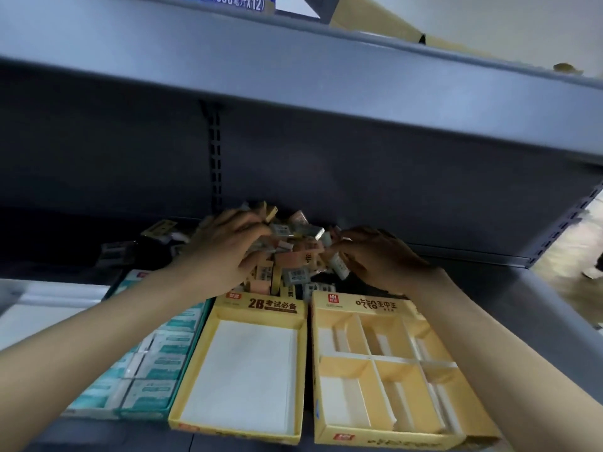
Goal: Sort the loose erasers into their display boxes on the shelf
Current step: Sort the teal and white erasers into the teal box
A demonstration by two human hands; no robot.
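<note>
Head view: right-hand fingers [350,256] pinch one small white paper-wrapped eraser [339,265]; left-hand fingers [251,256] curl into the heap of loose erasers [293,252], hold unclear. Best to check each label, then drop it in the matching yellow card box [385,370] just below.

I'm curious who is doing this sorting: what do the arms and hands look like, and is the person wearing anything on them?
Two bare human arms reach in from the bottom corners. The left hand and right hand wear no gloves; no sleeves, watch, bracelets or rings show on either forearm or hand.

Eraser pile [293,252] behind three side-by-side display boxes [241,363].
</note>
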